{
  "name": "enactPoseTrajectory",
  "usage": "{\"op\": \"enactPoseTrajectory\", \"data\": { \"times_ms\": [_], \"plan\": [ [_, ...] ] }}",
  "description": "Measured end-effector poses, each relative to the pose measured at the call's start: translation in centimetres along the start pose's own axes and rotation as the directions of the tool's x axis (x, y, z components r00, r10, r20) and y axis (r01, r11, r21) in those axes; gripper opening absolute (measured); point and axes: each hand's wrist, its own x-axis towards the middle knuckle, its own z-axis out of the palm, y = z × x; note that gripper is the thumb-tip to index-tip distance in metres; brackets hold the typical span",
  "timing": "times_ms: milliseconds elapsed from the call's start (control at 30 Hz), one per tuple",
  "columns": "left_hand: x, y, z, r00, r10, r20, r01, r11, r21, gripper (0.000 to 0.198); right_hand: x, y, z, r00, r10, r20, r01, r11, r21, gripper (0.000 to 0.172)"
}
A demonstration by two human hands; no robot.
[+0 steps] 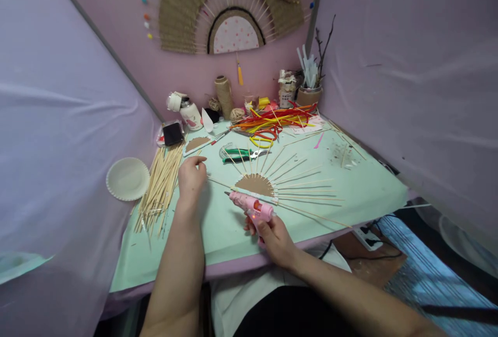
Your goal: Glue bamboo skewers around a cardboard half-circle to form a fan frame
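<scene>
My right hand (274,236) is wrapped around the grip of a pink hot glue gun (251,204), its dark nozzle pointing left. Just behind the gun lies a brown cardboard half-circle (254,185) with a pale edge, and thin wooden sticks (305,191) fan out from it. To the left, my left hand (192,176) is raised over the table with its fingers curled. One thin stick (220,181) runs from the half-circle's left corner toward this hand. What the curled fingers hold, if anything, is hidden.
A heap of sticks (159,186) and a white bowl (127,178) lie left. Green-handled pliers (239,155), scissors (268,135) and red and yellow strips (280,118) are behind. Twine (223,97) and jars stand at the back, under a large decorated fan (182,10). A power strip (368,238) lies lower right.
</scene>
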Motion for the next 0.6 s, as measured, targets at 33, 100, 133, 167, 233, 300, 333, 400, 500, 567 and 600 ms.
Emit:
{"op": "enactPoseTrajectory", "data": {
  "times_ms": [33,100,133,167,233,300,333,400,500,567,600],
  "plan": [
    [0.0,0.0,0.0,1.000,-0.002,0.003,0.002,1.000,-0.002,0.033,0.0,0.0,0.0,1.000,0.000,0.007,0.000,1.000,0.001,0.061],
    [0.0,0.1,0.1,1.000,-0.006,0.010,0.006,1.000,-0.009,0.033,0.0,-0.1,-0.1,1.000,-0.021,0.020,0.021,1.000,0.002,0.061],
    [0.0,0.1,0.2,1.000,-0.008,0.014,0.008,1.000,-0.016,0.032,0.0,-0.1,-0.1,0.999,-0.032,0.029,0.032,0.999,0.002,0.061],
    [0.0,0.0,0.3,1.000,-0.010,0.020,0.011,1.000,-0.025,0.032,0.0,-0.1,-0.2,0.998,-0.045,0.039,0.045,0.999,0.001,0.061],
    [0.0,0.0,0.4,0.999,-0.012,0.034,0.014,0.999,-0.047,0.032,0.0,0.0,-0.2,0.996,-0.067,0.059,0.068,0.998,-0.001,0.059],
    [0.1,0.0,0.6,0.999,-0.001,0.050,0.004,0.997,-0.072,0.032,0.0,0.2,-0.3,0.993,-0.091,0.077,0.091,0.996,-0.005,0.058],
    [0.1,0.1,0.8,0.998,0.020,0.058,-0.015,0.996,-0.085,0.032,0.0,0.3,-0.3,0.991,-0.103,0.082,0.104,0.995,-0.002,0.058],
    [0.0,0.4,1.3,0.989,0.120,0.088,-0.110,0.988,-0.110,0.031,-0.1,0.4,-0.4,0.990,-0.113,0.090,0.112,0.994,0.013,0.058],
    [-0.9,1.5,2.5,0.922,0.350,0.164,-0.334,0.935,-0.119,0.031,-0.4,0.7,-0.3,0.992,-0.102,0.076,0.097,0.993,0.065,0.062],
    [-1.9,2.4,3.4,0.856,0.460,0.236,-0.446,0.888,-0.112,0.034,-0.7,1.1,-0.2,0.991,-0.128,0.035,0.123,0.985,0.118,0.062],
    [-2.4,2.8,3.8,0.823,0.495,0.277,-0.485,0.868,-0.109,0.035,-0.9,1.4,-0.2,0.988,-0.153,-0.001,0.152,0.978,0.145,0.060]
  ]
}}
